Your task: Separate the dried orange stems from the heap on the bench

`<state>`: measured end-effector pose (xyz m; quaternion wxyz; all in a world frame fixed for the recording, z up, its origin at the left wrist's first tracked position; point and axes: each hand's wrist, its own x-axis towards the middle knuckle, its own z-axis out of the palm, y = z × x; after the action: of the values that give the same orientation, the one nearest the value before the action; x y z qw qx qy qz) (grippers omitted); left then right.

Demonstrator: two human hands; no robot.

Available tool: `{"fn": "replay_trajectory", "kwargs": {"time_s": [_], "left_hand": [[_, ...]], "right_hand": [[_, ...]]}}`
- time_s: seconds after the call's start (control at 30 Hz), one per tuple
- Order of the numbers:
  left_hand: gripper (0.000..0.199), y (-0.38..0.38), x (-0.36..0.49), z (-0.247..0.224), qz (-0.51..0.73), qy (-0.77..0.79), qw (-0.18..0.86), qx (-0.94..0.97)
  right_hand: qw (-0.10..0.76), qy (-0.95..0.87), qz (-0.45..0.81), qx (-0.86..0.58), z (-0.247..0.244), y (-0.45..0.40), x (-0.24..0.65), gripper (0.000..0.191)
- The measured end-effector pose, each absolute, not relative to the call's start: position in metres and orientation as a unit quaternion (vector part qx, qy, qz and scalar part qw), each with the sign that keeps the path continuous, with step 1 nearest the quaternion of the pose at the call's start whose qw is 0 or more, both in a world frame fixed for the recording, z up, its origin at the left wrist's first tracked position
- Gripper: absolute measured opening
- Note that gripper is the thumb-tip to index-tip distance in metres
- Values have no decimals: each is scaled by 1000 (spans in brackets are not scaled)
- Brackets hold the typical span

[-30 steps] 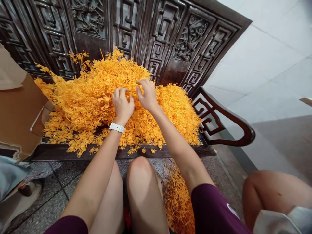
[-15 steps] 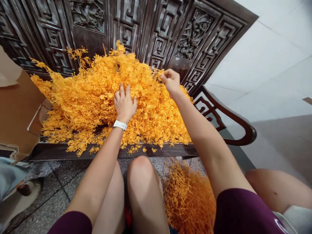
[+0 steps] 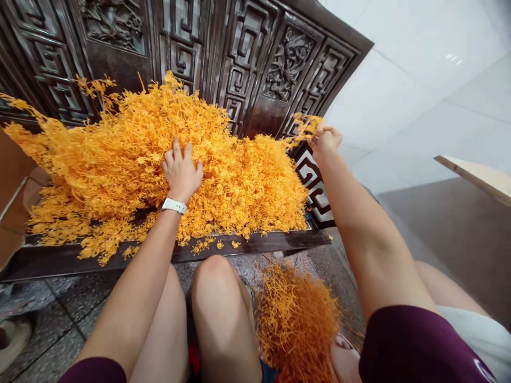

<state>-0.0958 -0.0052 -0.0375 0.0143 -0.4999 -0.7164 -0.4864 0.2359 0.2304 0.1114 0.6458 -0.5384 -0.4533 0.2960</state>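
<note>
A large heap of orange-yellow plastic sprigs (image 3: 131, 159) lies on a dark carved wooden bench (image 3: 271, 242). My left hand (image 3: 182, 167), with a white watch band at the wrist, rests on the heap with its fingers spread. Off the heap's right end, my right hand (image 3: 326, 141) is raised near the bench's armrest. Its fingers are pinched on the end of an orange sprig (image 3: 301, 127), which points left toward the backrest. Several small loose pieces lie along the bench's front edge.
On the floor right of my knees stands a bundle of darker orange stems (image 3: 295, 319). A brown cardboard box (image 3: 11, 197) is at the far left. Another person's leg (image 3: 451, 287) shows at the right, and a pale board (image 3: 479, 178) juts in there.
My right hand has moved right, drawing a sprig away from the heap. My left hand stays on the heap. The view has shifted to the right.
</note>
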Motion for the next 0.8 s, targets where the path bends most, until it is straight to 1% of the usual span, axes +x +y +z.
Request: {"fn": "replay_trajectory", "kwargs": {"time_s": [0.27,0.37,0.47,0.53,0.63,0.73,0.8], "left_hand": [[65,-5,-92,-39,-479,-721,15,-500],[67,-8,-86,-35,-486,-723,21,-490],[67,-13,-76,-28,-518,-714,35,-470],[62,-16,-66,-23,-540,-692,40,-478],[49,-21,-39,-18,-556,-640,35,-529],[37,-28,1,-12,-572,-572,29,-588],[34,-35,30,-5,-580,-517,20,-629]], "right_hand": [[639,-482,271,-535,140,215,302,25],[642,-493,271,-521,148,203,312,25],[642,-504,298,-495,154,184,312,24],[637,-511,320,-480,160,168,309,24],[624,-530,350,-455,169,142,302,26],[612,-555,372,-422,177,113,295,24],[598,-571,389,-407,176,92,289,23]]}}
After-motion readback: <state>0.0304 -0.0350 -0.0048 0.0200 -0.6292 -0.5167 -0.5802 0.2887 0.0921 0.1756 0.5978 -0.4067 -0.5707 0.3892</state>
